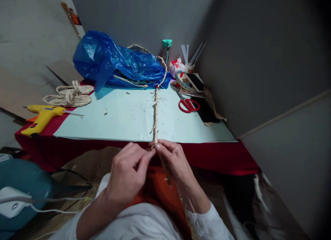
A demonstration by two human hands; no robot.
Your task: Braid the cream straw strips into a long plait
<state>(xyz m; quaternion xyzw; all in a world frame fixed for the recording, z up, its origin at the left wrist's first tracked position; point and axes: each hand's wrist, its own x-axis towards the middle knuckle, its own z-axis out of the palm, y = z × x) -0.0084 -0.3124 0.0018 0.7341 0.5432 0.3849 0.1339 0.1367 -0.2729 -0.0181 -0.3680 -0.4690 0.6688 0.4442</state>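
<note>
A braided straw rope (pixel 156 111) runs from the blue plastic bag (pixel 113 62) across the pale blue sheet (pixel 124 117) down to my hands at the table's near edge. My left hand (pixel 126 174) pinches the rope's loose strands with thumb and fingers closed. My right hand (pixel 176 162) is closed on the same rope just beside it, with loose strand ends (pixel 167 174) hanging below over my orange lap.
A yellow glue gun (pixel 42 116) lies at the table's left end beside a coil of straw rope (pixel 69 95). Red scissors (pixel 188 105), a phone (pixel 196 82), glue sticks (pixel 191 54) and a teal-capped bottle (pixel 167 49) sit at the back right. Grey walls close in behind and to the right.
</note>
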